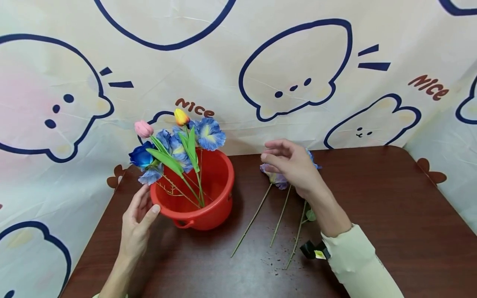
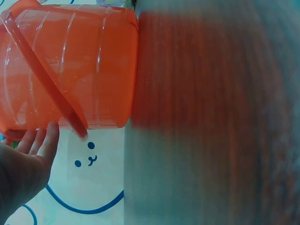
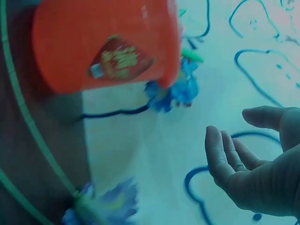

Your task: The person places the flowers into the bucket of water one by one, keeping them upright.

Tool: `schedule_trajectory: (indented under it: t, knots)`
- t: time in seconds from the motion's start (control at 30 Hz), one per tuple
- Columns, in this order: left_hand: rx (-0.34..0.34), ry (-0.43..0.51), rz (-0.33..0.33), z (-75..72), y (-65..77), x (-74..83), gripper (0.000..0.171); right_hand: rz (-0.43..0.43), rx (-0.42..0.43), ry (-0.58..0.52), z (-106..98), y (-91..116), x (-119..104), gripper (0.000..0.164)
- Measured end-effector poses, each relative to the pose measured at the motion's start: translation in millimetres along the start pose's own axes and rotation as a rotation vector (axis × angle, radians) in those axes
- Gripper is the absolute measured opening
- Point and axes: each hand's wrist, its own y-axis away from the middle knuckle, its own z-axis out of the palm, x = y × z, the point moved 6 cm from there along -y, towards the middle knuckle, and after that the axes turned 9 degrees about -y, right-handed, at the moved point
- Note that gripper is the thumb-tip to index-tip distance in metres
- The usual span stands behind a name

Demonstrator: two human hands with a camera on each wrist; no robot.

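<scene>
The left hand (image 1: 136, 223), fingers relaxed, touches the rim of a glossy red plastic bucket (image 1: 210, 215), upright, mouth upward on the brown table (image 1: 391, 207), bearing blue, pink and yellow flowers (image 1: 181, 156). Well apart, the empty, loosely curved right hand (image 1: 292, 167) hovers by a ruffled pale-purple flower (image 1: 279, 181), its stem slanting nearward and left.

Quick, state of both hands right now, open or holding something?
Left hand: open, beside the rim of the red bucket.
Right hand: open, holding nothing.
</scene>
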Motion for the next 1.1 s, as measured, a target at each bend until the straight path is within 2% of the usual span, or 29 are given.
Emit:
schedule_trajectory:
  t: [0.2, 0.4, 0.77, 1.1]
  knots:
    - [-0.004, 0.013, 0.003, 0.4, -0.1, 0.2, 0.062, 0.067, 0.042, -0.076, -24.6, 3.1, 32.0, 0.040]
    - [-0.002, 0.010, -0.003, 0.2, 0.1, 0.4, 0.062, 0.115, 0.062, -0.092, -36.7, 6.4, 57.0, 0.047]
    - [-0.002, 0.010, 0.000, -0.8, -0.8, 0.7, 0.062, 0.147, 0.060, -0.060, -38.4, 10.2, 80.1, 0.044]
    - [-0.006, 0.014, -0.009, -0.5, -0.6, -0.4, 0.061, 0.232, 0.067, -0.135, -30.3, 13.2, 108.1, 0.047]
